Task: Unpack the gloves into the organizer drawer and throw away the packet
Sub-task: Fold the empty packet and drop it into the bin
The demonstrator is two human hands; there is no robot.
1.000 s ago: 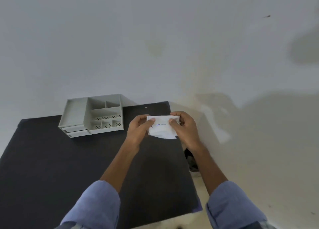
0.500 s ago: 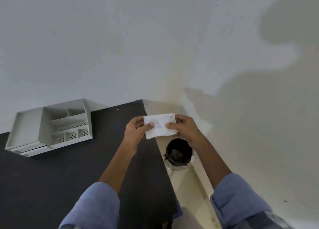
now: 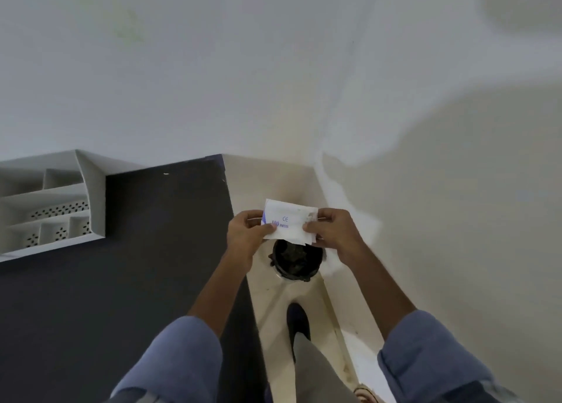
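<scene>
A white glove packet (image 3: 289, 220) with blue print is held flat between both hands, past the table's right edge. My left hand (image 3: 246, 235) pinches its left end and my right hand (image 3: 333, 231) pinches its right end. Directly below the packet, on the floor, stands a round bin (image 3: 296, 259) with a dark liner. The grey organizer (image 3: 91, 196) with several compartments sits on the black table at the far left, partly cut off by the frame; I cannot tell whether gloves lie in it.
The black table (image 3: 137, 265) fills the left half, its right edge running down past my left forearm. White walls meet in a corner behind the bin. My leg and dark shoe (image 3: 298, 323) stand on the pale floor just before the bin.
Both hands have carried the packet rightward, off the table and over the bin. The view has swung right, so the organizer has slid to the left edge.
</scene>
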